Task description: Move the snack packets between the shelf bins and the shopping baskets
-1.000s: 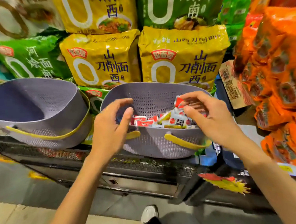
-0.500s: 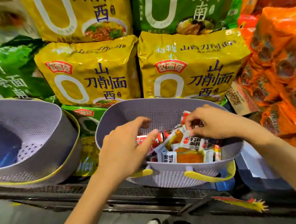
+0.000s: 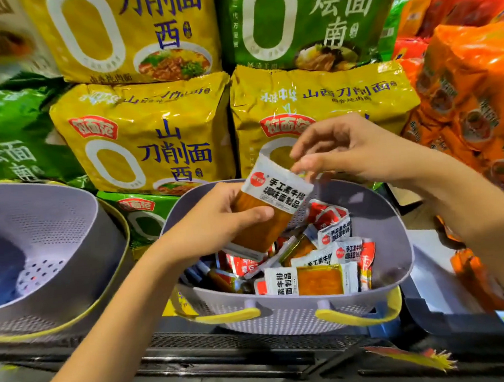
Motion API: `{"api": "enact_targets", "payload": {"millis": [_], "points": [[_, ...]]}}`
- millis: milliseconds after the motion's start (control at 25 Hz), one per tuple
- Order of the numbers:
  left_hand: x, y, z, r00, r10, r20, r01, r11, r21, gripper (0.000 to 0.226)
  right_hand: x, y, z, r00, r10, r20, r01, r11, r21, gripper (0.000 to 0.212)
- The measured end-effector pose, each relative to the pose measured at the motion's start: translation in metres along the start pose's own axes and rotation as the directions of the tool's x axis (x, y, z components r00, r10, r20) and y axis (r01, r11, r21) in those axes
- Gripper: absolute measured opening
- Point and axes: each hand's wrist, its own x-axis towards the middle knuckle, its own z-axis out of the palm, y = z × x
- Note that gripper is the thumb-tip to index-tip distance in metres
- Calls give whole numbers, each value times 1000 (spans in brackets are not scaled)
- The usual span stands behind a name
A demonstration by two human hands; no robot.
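Baskets frame my view from left to right: the lavender left basket [image 3: 53,222] sits tilted at the far left, mouth toward me, and I can make out no snack packets inside, so I judge it is the place waiting to be filled. Behind it and onward stand yellow noodle bags [image 3: 152,144], stacked as shop stock and no part of my job. Next comes my left hand [image 3: 214,226], thumb laid across the front of 1 snack packet [image 3: 275,198] with the other fingers curled behind, which keeps the slippery film flat and the label facing me. That packet is lifted clear above the right basket [image 3: 400,237], tilted, its white end up. My right hand [image 3: 352,151] meets it at the top right corner, thumb and fingertips narrowed to a light pinch as far as I can see, the remaining fingers loosely bent; I read this as steadying or passing it across. Below, a heap of packets [image 3: 316,280] lies jumbled in the right basket, so most of the moving looks undone. Orange bags [image 3: 471,109] crowd the far right, close enough to snag a careless elbow.
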Motion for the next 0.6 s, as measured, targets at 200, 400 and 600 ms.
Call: {"api": "enact_targets", "payload": {"millis": [200, 400, 600], "points": [[0, -13, -11, 983, -95, -155, 78, 991, -113, 25, -24, 44, 9, 852, 480, 207, -128, 577, -807, 33], [-3, -16, -13, 960, -159, -229, 120, 977, -177, 22, -32, 56, 20, 825, 531, 193, -72, 437, -897, 36], [0, -17, -13, 915, -290, -281, 223, 942, -250, 15, -27, 42, -3, 887, 347, 304, -126, 817, -563, 12]]}}
